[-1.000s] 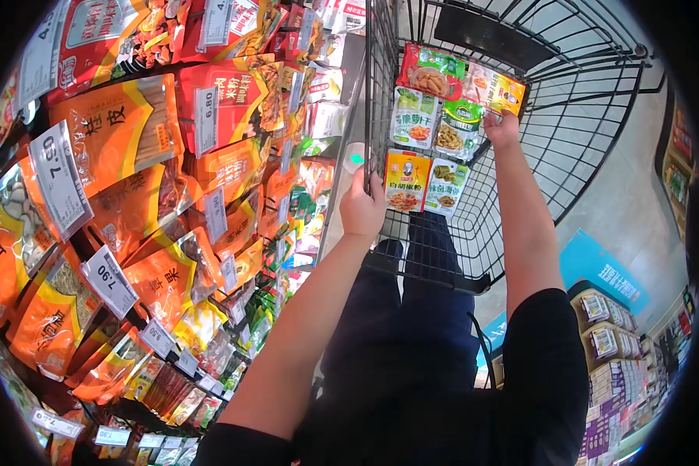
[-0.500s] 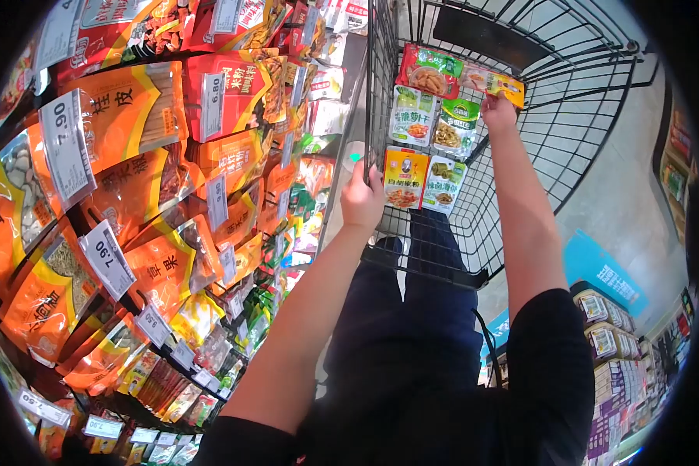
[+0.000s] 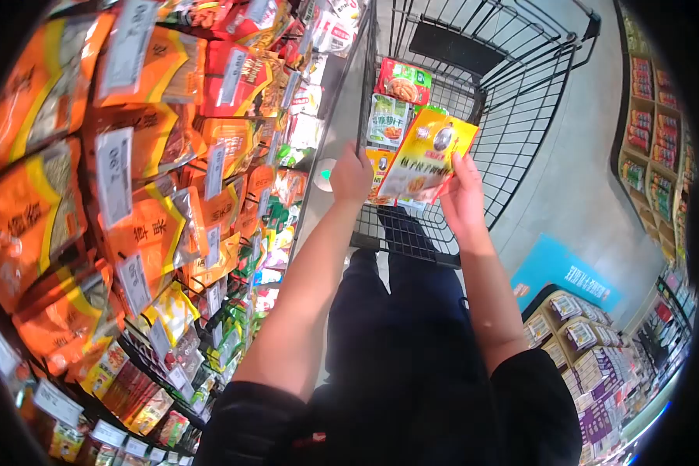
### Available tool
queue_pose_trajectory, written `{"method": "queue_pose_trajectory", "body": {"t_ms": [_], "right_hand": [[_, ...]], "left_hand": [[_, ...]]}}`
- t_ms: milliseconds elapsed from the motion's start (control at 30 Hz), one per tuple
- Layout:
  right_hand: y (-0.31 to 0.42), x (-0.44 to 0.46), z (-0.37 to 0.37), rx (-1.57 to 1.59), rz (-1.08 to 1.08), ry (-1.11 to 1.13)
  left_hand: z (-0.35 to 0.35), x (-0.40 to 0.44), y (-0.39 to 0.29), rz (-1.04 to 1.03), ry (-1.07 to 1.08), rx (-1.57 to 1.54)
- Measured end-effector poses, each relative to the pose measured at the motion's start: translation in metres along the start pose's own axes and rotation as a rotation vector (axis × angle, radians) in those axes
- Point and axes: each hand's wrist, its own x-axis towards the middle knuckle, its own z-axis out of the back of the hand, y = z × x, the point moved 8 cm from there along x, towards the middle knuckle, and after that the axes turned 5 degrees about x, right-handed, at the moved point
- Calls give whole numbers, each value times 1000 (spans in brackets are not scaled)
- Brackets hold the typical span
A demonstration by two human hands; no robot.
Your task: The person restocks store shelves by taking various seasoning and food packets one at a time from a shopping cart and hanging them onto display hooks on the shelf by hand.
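My right hand (image 3: 464,198) grips the lower right edge of a yellow and white seasoning packet (image 3: 429,151), tilted above the near part of the shopping cart (image 3: 454,48). Closed around the cart's left rim is my left hand (image 3: 352,175). Beneath the raised packet, more pouches lie in the basket: a red and green pouch (image 3: 404,81) at the far end, a white and green pouch (image 3: 387,119) nearer, and an orange-yellow pouch (image 3: 379,165) partly covered. Other pouches there are mostly hidden by the packet.
A shelf of hanging orange spice bags (image 3: 35,194) with price tags (image 3: 115,177) runs along the left. To the right are grey floor (image 3: 547,179), a blue floor sign (image 3: 571,272), stacked boxed goods (image 3: 590,365) and a curved wooden shelf (image 3: 641,97).
My right hand has brought the yellow packet from the cart's far right toward me, over the other pouches. My left hand stays at the cart's rim. The view has shifted.
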Motion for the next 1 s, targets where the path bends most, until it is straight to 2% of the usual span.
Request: {"method": "queue_pose_trajectory", "body": {"t_ms": [33, 67, 100, 167, 200, 300, 367, 400, 467, 500, 567, 633, 700, 733, 767, 833, 867, 900, 933, 967, 1000], "right_hand": [[5, -12, -11, -9, 8, 20], [6, -22, -23, -83, -12, 59], [6, -31, -35, -154, -31, 98], [12, -49, -65, -218, -18, 122], [14, -60, -85, -295, -21, 192], [2, -87, -127, -367, -34, 353], [-20, -111, -153, -368, -125, 409], [-37, -119, -157, -373, -189, 419], [-66, -148, -179, -290, -288, 499], [-83, -165, -191, -213, -376, 542], [-113, -189, -203, -152, -445, 641], [-137, -215, -215, -197, -497, 642], [-155, -238, -228, -220, -532, 669], [-162, -247, -232, -239, -549, 663], [-170, -258, -236, -258, -566, 657], [-181, -279, -239, -367, -578, 711], [-181, -293, -246, -401, -522, 869], [-184, -309, -254, -430, -464, 1026], [-171, -337, -279, -327, -286, 1296], [-173, -350, -284, -326, -304, 1331], [-177, -358, -284, -275, -390, 1303]], "left_hand": [[14, -1, -10, -63, -65, -59], [6, 0, -6, 44, 171, -66], [5, -3, 1, 38, 151, -76], [22, -24, 2, -333, -263, 1], [34, -36, 9, -331, -281, 2], [33, -92, 73, 295, 129, -1134], [110, -145, 55, -33, 175, -960], [136, -166, 60, -35, 140, -953], [166, -201, 82, 229, 157, -1350], [191, -212, 84, 220, 116, -1346], [256, -233, 76, -44, -68, -1519], [291, -257, 84, -78, -164, -1517], [314, -277, 93, 6, -167, -1237], [336, -285, 85, -32, -213, -1015], [342, -292, 91, -33, -249, -1009], [339, -301, 105, 73, -217, -1252], [338, -311, 112, 212, -247, -1336], [339, -320, 127, 207, -296, -1340], [329, -324, 135, 156, -168, -1562], [319, -330, 138, 91, -26, -1775], [324, -344, 120, 68, 146, -2133]]}}
